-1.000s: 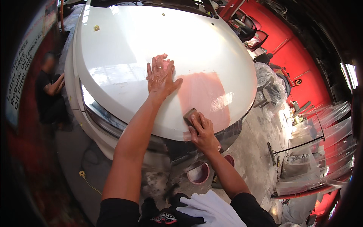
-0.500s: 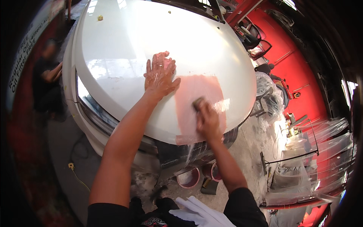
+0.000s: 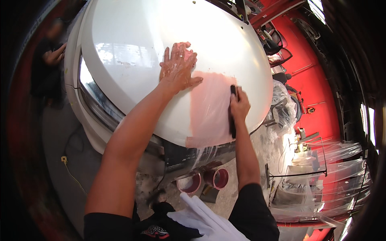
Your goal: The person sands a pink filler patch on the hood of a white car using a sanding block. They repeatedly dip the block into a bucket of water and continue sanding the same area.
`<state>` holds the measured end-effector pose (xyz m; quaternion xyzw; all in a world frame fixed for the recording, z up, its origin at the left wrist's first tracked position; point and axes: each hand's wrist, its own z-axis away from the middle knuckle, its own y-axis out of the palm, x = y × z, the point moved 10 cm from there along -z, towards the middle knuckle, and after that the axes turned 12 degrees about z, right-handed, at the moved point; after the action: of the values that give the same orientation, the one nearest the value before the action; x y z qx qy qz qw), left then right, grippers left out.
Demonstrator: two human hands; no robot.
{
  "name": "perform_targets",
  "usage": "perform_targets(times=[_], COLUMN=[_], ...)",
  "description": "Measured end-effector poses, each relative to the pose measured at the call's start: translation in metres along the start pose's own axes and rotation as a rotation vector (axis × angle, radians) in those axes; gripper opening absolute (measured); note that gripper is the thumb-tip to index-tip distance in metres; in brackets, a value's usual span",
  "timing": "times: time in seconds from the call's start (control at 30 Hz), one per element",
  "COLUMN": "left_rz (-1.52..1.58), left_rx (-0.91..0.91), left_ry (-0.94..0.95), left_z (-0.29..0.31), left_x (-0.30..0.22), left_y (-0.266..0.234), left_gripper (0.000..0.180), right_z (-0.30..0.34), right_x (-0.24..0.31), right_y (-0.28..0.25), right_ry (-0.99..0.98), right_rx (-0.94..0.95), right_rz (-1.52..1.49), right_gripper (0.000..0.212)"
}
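Observation:
A white car hood (image 3: 138, 86) spreads before me, with a wet, smooth pink filler patch (image 3: 210, 106) near its front edge. Along the right side of this patch stands a long, narrow dark sanding block (image 3: 233, 124), gripped by my right hand (image 3: 240, 105). Its underside against the surface is hidden. My left hand (image 3: 177, 69) lies on the hood beyond the patch's far left corner, wet, fingers stretched out. Beneath those fingers is a crumpled pink cloth or sponge (image 3: 188, 53), mostly covered.
Two reddish buckets (image 3: 220, 178) stand on the floor below the bumper (image 3: 177, 160). Plastic-covered parts (image 3: 313, 176) and a red vehicle (image 3: 321, 96) are at right. A person (image 3: 48, 60) crouches at far left. A white cloth (image 3: 205, 219) hangs at my front.
My right hand has moved the sanding block rightward across the pink patch and turned it lengthwise. My left hand stays in place on the hood. The whole view has shifted slightly.

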<state>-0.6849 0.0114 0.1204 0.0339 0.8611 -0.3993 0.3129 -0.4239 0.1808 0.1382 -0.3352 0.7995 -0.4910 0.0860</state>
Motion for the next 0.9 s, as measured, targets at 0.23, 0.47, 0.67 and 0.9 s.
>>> perform_targets(times=[0.23, 0.47, 0.67, 0.9], left_rz=[-0.027, 0.013, -0.042, 0.000], left_rx=[-0.097, -0.167, -0.243, -0.217], left_ry=[0.009, 0.100, 0.066, 0.115], left_z=[0.007, -0.001, 0.006, 0.002], left_x=[0.034, -0.008, 0.029, -0.004], left_y=[-0.010, 0.005, -0.019, 0.006], left_gripper=[0.070, 0.044, 0.037, 0.035], right_z=[0.193, -0.043, 0.207, -0.014], right_x=[0.042, 0.014, 0.106, 0.064], right_y=[0.021, 0.015, 0.012, 0.016], right_ry=[-0.179, -0.035, -0.361, -0.198], right_rx=[-0.145, -0.054, -0.139, -0.098], right_rz=[-0.033, 0.063, 0.030, -0.024], right_gripper=[0.053, 0.046, 0.054, 0.049])
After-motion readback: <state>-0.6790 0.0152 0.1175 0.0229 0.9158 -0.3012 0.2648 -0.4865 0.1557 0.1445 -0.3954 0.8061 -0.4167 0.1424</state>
